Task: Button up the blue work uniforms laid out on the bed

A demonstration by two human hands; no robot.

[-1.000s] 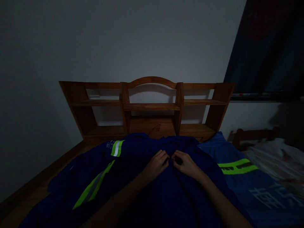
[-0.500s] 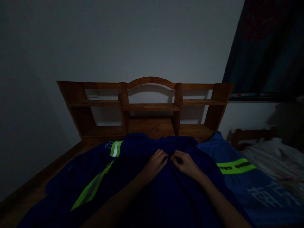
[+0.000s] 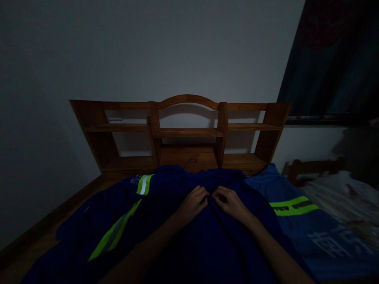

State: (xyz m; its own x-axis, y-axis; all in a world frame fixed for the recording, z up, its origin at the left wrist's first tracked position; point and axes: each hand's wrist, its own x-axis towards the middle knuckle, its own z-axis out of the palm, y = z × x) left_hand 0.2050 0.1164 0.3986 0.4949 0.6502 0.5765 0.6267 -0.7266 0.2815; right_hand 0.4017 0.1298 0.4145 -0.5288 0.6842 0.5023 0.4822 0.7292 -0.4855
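Observation:
A dark blue work jacket (image 3: pixel 189 244) with yellow-green and silver reflective strips lies spread out in front of me. My left hand (image 3: pixel 195 201) pinches the jacket's fabric near its upper middle, along the front edge. Just to the right, my right hand (image 3: pixel 227 199) pinches the same garment, thumb against fingers. The fingertips of both hands almost meet. Whatever small part of the jacket sits between them is too dark to make out. Both forearms rest over the cloth.
Behind the jacket stands a wooden shelf unit (image 3: pixel 189 133) against the pale wall. To the right lies a lighter blue garment (image 3: pixel 296 232) with a yellow-green band and white characters. White crumpled cloth (image 3: pixel 349 197) is beyond it, and a dark curtain (image 3: pixel 334 67) hangs at upper right.
My hands keep their pinched hold on the jacket; the right one has shifted very slightly left. Nothing else has visibly moved.

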